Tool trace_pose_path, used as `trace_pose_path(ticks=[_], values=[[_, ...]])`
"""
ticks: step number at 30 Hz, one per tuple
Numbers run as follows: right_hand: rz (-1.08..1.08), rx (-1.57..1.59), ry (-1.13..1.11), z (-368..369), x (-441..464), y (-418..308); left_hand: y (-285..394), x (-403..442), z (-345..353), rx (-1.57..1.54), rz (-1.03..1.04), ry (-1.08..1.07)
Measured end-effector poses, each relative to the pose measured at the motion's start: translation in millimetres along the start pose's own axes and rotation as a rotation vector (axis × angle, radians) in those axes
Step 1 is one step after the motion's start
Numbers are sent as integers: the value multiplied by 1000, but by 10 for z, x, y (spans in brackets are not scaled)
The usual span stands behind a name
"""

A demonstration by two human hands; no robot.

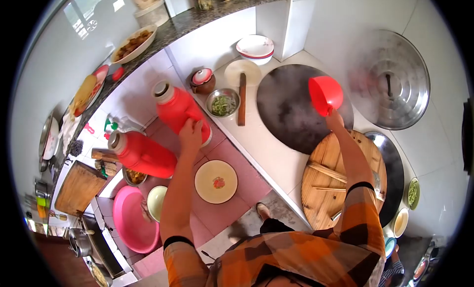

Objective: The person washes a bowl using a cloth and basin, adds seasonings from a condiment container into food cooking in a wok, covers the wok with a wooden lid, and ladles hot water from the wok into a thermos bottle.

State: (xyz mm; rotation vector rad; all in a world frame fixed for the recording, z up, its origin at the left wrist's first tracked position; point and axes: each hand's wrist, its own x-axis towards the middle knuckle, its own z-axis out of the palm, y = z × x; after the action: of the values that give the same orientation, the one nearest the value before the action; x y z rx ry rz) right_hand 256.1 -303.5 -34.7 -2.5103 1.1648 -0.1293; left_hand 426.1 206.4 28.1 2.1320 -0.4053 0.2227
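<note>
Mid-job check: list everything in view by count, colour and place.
dark wok: 1, black, white counter
second wok: 1, dark, beside dark wok
wooden lid: 1, brown, over second wok
metal lid: 1, silver, against wall
scoop: 1, red, above dark wok
thermos flasks: 2, red, pink tiles
greens bowl: 1, silver, white counter
wooden stick: 1, brown, white counter
lidded jar: 1, brown, beside greens bowl
bowl stack: 1, white-red, back corner
plate: 1, cream, pink tiles
basin: 1, pink, lower left
edge dishes: several, mixed colours, both sides
left hand: 1, on one flask
right hand: 1, holding scoop
</note>
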Motion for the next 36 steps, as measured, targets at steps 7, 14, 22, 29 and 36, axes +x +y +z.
trace_pose_path(ticks=[7, 14, 22, 29, 36], values=[[-87, -201, 43, 819, 386, 303, 115, -683, -243, -65, 12, 36], [486, 1428, -749, 722, 328, 107, 555, -958, -594, 276, -121, -182], [551, 1516, -761, -67, -322, -80, 1135, 48, -1436, 580, 322, 118], [281, 1472, -902, -845, -916, -181, 1252, 555, -1512, 648, 149, -325], [65, 1413, -932, -1713, -1764, -889, 1001, 677, -1530, 716, 283, -362]])
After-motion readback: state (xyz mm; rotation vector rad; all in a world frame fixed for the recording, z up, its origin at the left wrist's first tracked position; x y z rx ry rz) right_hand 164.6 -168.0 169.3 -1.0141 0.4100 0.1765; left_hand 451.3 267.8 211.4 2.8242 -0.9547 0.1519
